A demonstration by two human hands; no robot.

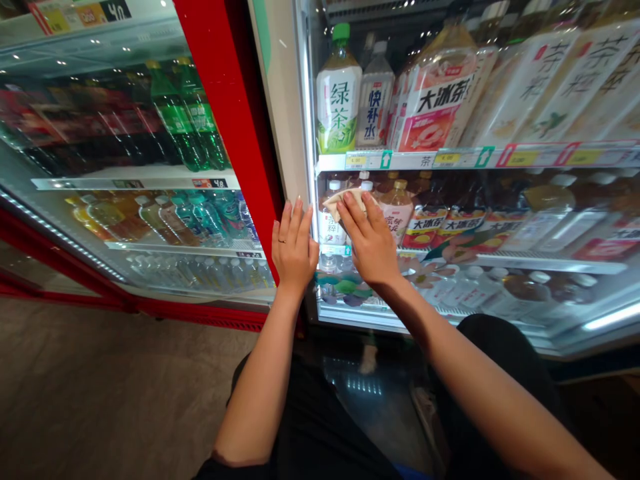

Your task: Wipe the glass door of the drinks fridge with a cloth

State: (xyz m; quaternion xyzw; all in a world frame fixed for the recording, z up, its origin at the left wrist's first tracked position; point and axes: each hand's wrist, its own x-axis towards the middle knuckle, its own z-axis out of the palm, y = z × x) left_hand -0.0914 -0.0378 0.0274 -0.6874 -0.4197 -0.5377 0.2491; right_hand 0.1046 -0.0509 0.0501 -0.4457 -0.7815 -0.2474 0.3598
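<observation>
My left hand [294, 245] lies flat and open against the white frame [285, 120] of a drinks fridge, fingers pointing up. My right hand [369, 239] presses a folded beige cloth [340, 198] against the glass door [500, 220] of that fridge, fingers stretched over the cloth. Behind the glass stand bottles of tea, among them a green-capped bottle [339, 93] on the upper shelf and smaller bottles just behind the cloth.
To the left stands a red-framed fridge [225, 113] with green and clear bottles on its shelves. Price tags run along the shelf rail [450, 159]. A grey-brown floor [100, 387] spreads at lower left. My dark-trousered knees are below my arms.
</observation>
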